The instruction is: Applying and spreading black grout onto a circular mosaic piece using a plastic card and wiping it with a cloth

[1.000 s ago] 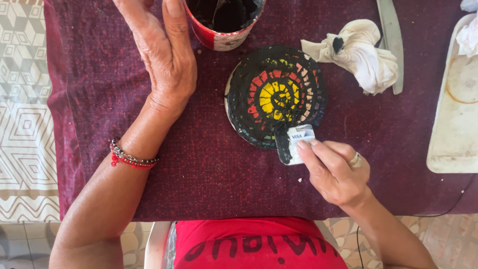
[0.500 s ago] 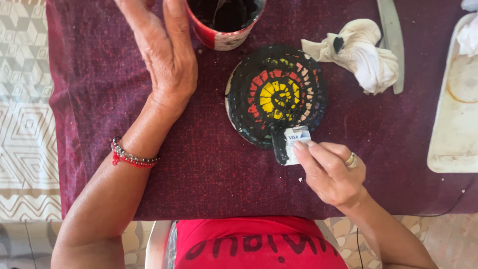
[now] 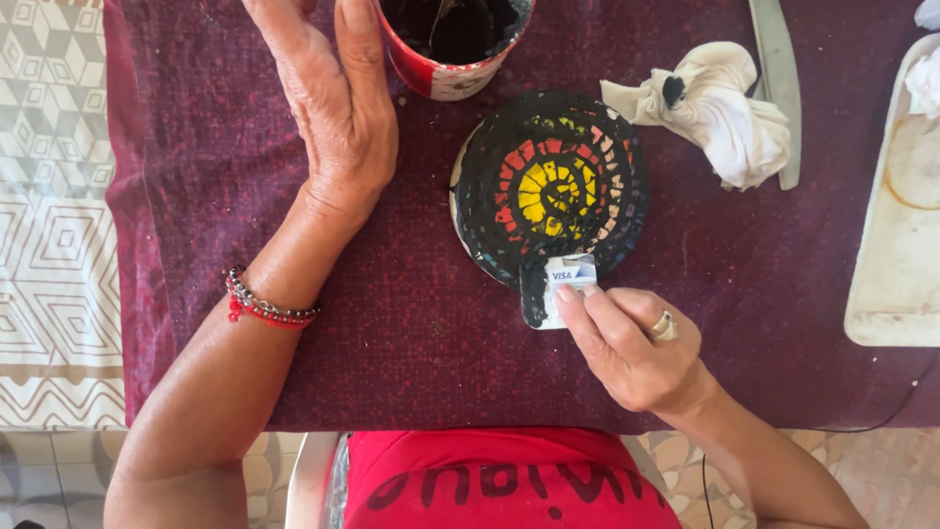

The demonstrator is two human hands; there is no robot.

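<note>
Card (image 3: 558, 289) pinched in right hand (image 3: 632, 348) at disc's (image 3: 548, 186) near rim, probably touching; left hand (image 3: 328, 108) flat, open, against can (image 3: 450, 39).

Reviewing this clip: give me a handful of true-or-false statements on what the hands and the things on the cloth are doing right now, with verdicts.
1. The right hand holds a small plastic card at the near edge of the round mosaic disc. True.
2. The left hand grips the white rag. False: it is open, fingers straight, beside the red container; the rag lies apart, on the right of the disc.
3. The disc's centre is yellow, ringed with red pieces and smeared with dark paste. True.
4. The red container is empty. False: it holds a dark mass.
5. The disc rests on the white tray. False: it lies on the purple cloth; the tray is at the right edge.
</note>
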